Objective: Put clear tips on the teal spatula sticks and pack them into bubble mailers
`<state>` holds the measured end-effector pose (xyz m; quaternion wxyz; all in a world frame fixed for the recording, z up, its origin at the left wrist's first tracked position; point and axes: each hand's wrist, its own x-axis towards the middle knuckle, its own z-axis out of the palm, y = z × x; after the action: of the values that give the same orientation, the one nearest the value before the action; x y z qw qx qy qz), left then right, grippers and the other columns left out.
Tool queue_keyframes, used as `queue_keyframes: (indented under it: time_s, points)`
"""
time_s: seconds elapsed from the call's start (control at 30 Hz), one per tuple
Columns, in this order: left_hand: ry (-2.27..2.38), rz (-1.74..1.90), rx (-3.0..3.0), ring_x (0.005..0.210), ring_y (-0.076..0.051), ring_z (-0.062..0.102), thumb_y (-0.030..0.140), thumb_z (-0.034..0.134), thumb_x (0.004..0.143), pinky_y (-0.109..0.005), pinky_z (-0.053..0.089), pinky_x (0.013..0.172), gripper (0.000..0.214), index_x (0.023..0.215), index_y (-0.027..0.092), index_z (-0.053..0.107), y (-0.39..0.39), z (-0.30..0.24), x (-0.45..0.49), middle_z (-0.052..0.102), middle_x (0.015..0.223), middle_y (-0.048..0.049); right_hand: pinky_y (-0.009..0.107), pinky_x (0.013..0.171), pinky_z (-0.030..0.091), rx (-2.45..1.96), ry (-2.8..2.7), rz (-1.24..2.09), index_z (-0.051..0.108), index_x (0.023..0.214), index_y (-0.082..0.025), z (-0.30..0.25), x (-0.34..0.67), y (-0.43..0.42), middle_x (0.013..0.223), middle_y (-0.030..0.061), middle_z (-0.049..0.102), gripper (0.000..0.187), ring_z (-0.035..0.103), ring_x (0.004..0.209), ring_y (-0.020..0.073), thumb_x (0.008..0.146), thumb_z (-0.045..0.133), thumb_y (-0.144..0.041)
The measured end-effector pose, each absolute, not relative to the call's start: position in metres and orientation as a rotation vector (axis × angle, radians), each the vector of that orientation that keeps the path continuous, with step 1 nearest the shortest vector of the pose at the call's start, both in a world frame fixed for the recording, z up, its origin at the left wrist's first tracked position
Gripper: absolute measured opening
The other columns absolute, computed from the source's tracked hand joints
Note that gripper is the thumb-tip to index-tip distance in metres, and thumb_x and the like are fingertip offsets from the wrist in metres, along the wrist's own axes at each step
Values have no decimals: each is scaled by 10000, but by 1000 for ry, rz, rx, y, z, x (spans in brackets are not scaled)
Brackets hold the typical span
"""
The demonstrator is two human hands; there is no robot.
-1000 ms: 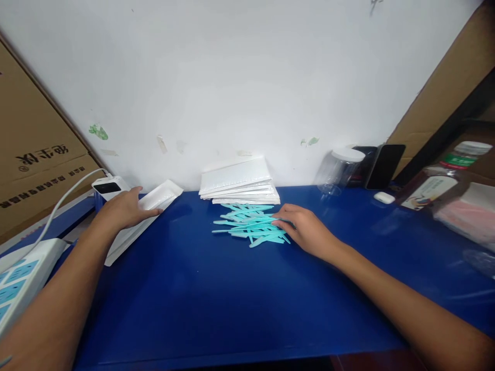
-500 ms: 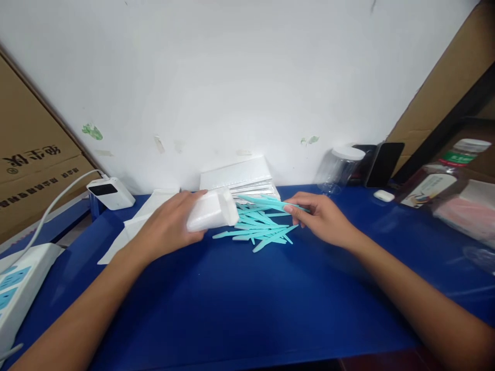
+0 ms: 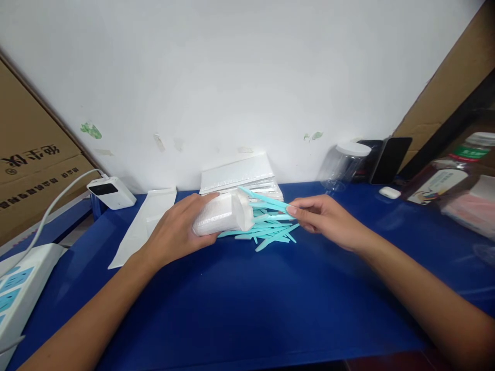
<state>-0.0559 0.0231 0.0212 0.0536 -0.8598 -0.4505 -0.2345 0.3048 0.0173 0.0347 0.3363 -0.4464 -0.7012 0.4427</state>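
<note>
The left hand [image 3: 178, 232] grips a white pouch [image 3: 222, 216] at the middle of the frame. Its fingers wrap round the pouch's body, and the open mouth faces right. The right hand [image 3: 328, 219], just right of centre, pinches one teal stick [image 3: 266, 198] between thumb and fingertips. The stick's far end reaches the pouch mouth; whether it is inside, I cannot tell. Below them a loose pile of teal sticks [image 3: 270, 234] lies on the table.

In my judgement the feed goes best with the mouth squeezed open and held steady, the stick in line with the pouch's length, and the pinch set well back from the opening.

A white wall [image 3: 232, 77] fills the upper frame and the blue tabletop [image 3: 240, 304] the lower half. A cardboard box [image 3: 27, 170] leans at far left. A stack of white packets [image 3: 235, 172] stands against the wall behind the pile. Flat white bags [image 3: 143, 224] lie left of the left hand. A power strip [image 3: 19, 293] sits at lower left, and a clear jar [image 3: 342, 165] and a dark phone [image 3: 389, 159] at right.
</note>
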Motion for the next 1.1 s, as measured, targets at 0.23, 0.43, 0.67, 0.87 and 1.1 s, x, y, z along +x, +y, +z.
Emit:
queue_keyframes:
  time_s: [0.23,0.43,0.67,0.87,1.1]
  points:
    - [-1367,-707,-2635,1287,-341,653,398,769,844,-458,533,1070,774,1549,312,462,26,12,-53,648,1472,-68,258,501,259,-1129,-1739,1171,743,874,-197,32,302,15,587,-66,394,432,329,534,97,936,717,-624]
    - [-1354,-796,-2568,1273,-344,644,393,796,829,-475,535,1055,822,1557,293,426,23,14,-47,653,1437,-92,258,493,319,-1111,-1717,1157,782,980,-179,24,290,10,649,-37,510,477,400,534,103,931,704,-647]
    - [-1390,-861,-2525,1239,-359,659,373,809,807,-494,555,1028,927,1603,306,336,19,11,-40,654,1394,-111,296,645,445,-1086,-1862,884,806,900,-210,19,281,5,796,26,646,388,567,699,163,1019,636,-537]
    - [-1425,-892,-2546,1168,-362,687,397,815,801,-493,575,974,939,1606,325,336,15,9,-31,677,1293,-95,297,614,471,-1074,-1803,889,834,1054,-238,19,279,1,969,70,749,332,653,824,217,1016,649,-511]
    - [-1433,-923,-2586,1173,-346,686,373,831,780,-487,577,997,1028,1642,338,272,15,6,-28,673,1288,-83,274,561,499,-1070,-1750,876,756,1084,-237,18,271,-6,969,52,755,286,670,745,185,1036,631,-490]
